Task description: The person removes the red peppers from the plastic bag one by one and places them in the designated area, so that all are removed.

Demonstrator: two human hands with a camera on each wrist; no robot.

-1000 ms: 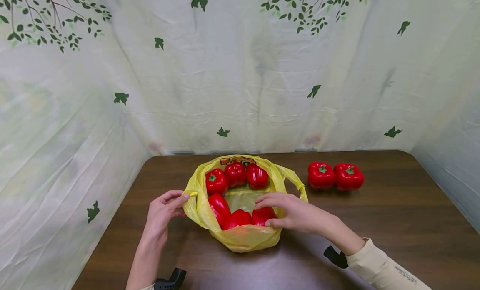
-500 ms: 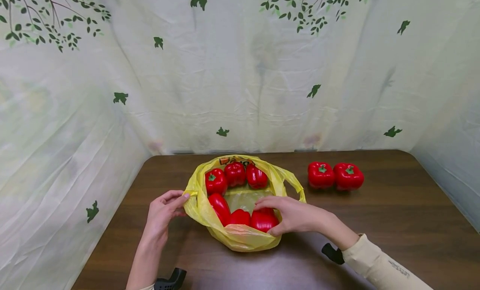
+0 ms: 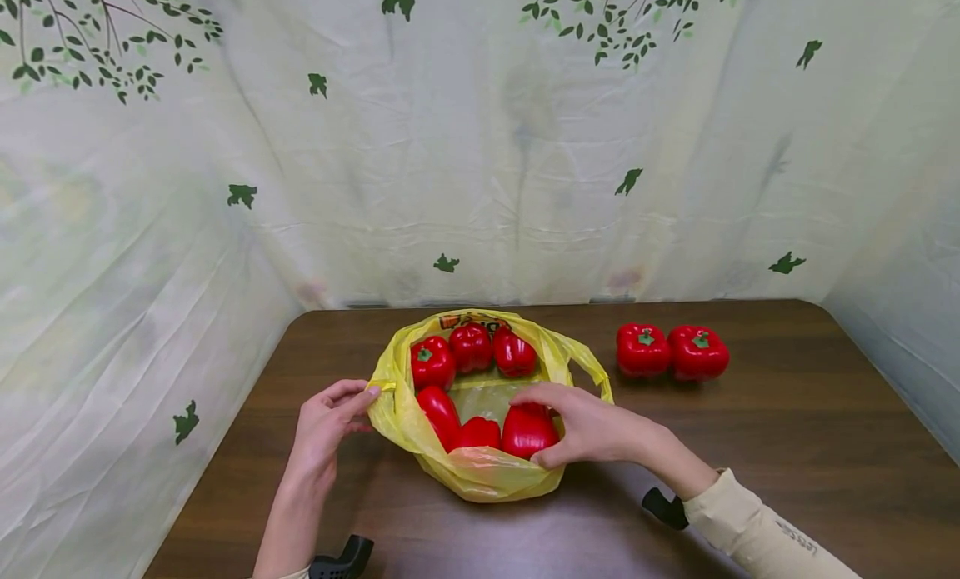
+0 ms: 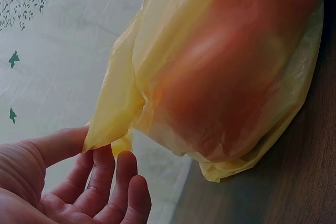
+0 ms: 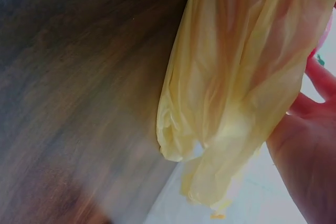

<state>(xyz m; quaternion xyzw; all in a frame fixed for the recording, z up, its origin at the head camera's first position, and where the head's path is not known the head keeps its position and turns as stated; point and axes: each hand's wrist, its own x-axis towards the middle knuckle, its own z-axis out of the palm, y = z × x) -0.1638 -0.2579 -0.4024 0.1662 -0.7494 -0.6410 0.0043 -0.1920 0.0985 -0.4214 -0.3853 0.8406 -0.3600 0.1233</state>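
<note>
A yellow plastic bag point(image 3: 491, 481) stands with its mouth spread wide, several red bell peppers inside. My left hand point(image 3: 321, 433) pinches the bag's left edge between thumb and fingers; the left wrist view shows the yellow film point(image 4: 113, 108) caught there. Over the bag's right rim reaches my right hand point(image 3: 581, 425), its fingers and thumb around a red bell pepper point(image 3: 527, 431) at the front right. Beside that one lies another bell pepper point(image 3: 477, 434). In the right wrist view the bag's wall hides most of the held pepper, and part of the right hand point(image 5: 310, 145) shows.
Two more red bell peppers, a left one point(image 3: 642, 351) and a right one point(image 3: 698, 352), sit side by side on the brown wooden table point(image 3: 810, 446), right of the bag. A pale curtain point(image 3: 480, 162) with leaf prints hangs behind the table.
My right hand has closed around the front right bell pepper, which now shows higher and more fully above the bag's front rim. The left hand has stayed in place.
</note>
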